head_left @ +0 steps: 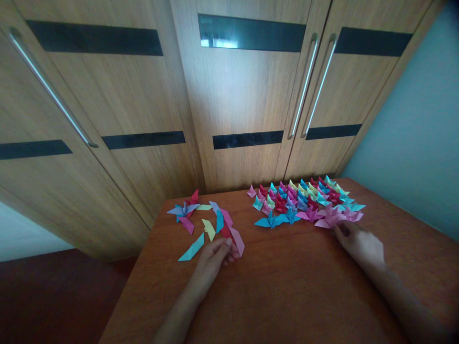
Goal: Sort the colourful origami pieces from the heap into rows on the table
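My left hand (215,255) is closed, thumb against fingers, at the lower end of a loose group of folded paper pieces. A pink folded piece (237,241) and a red one (225,231) meet its fingertips; which one it grips is partly hidden. To the right, my right hand (362,243) pinches the near edge of a pink paper crane (330,218) at the front of the crane rows. Beside that crane sit a magenta crane (310,213) and a blue crane (270,220). Left of my left hand lie a light-teal folded strip (192,248) and a pale-yellow piece (208,229).
Several rows of small colourful paper cranes (287,196) stand along the back of the brown table (279,296). At its back-left corner is a small cluster with a lavender crane (184,210). A wooden wardrobe (240,95) rises behind, and a pale-blue wall (412,143) bounds the right.
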The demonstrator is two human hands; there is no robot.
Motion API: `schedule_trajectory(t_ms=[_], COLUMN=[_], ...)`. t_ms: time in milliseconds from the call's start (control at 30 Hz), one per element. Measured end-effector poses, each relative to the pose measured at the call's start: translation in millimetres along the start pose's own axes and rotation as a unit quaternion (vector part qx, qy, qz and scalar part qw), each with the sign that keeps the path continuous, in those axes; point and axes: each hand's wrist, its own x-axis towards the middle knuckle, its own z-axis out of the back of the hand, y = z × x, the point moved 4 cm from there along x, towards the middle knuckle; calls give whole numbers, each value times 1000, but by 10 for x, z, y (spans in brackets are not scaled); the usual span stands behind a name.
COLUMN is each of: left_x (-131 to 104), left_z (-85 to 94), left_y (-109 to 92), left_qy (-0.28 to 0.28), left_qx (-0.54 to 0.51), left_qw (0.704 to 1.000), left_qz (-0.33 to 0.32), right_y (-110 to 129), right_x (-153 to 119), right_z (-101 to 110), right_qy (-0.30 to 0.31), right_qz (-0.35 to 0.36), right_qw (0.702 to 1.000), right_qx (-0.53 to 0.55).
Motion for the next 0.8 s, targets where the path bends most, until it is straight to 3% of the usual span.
schedule_trajectory(t_ms=[133,233,333,433,533,633,700,800], left_x=[-4,-6,3,25,70,141,190,265], left_z=[-9,-18,1,91,279,585,840,1205], left_y=[-10,-13,-3,10,18,7,-26,-110], left_qy=[4,7,3,-24,-73,-146,-209,-290], left_qx=[3,1,1,2,2,39,105,266], left_qw=[1000,1000,1000,1000,997,987,970,916], left_qz=[-7,-23,-25,-19,-25,-47,-65,-77], right_y=[45,222,622,1205,1794,2243,2425,2531], right_x=[-52,-113,-207,-351,-524,-674,-740,-787], right_z=[93,186,277,320,301,213,137,32], right_qy=[-21,-54,-82,-53,3,64,90,114], right_qz=[-8,8,74,178,244,269,274,270], right_qw=[1000,998,989,965,942,930,927,926], right_qx=[3,27,100,186,231,242,239,237])
